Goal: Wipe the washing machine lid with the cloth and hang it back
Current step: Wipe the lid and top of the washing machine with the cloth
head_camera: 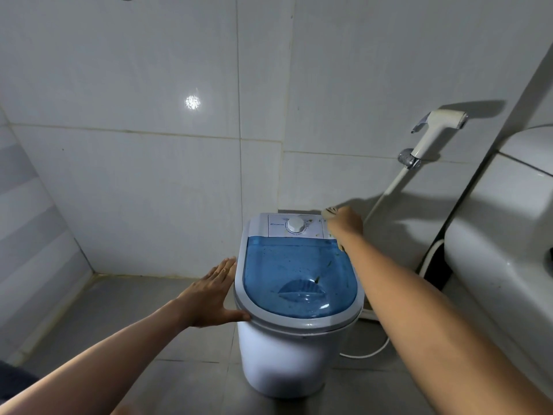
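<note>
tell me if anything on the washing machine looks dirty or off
Yes: dark specks and smears dot the blue lid, with greenish bits on the white control panel by the right hand, which holds a cloth.

Open floor (pixel 125 319) at nine o'clock of the washing machine (pixel 296 333); toilet tank (pixel 502 265) crowding three, tiled wall (pixel 167 181) blocking twelve.

A small blue logo sits on the washing machine's control panel (pixel 294 225), left of the dial (pixel 295 225), too blurred to read. No other text shows.
</note>
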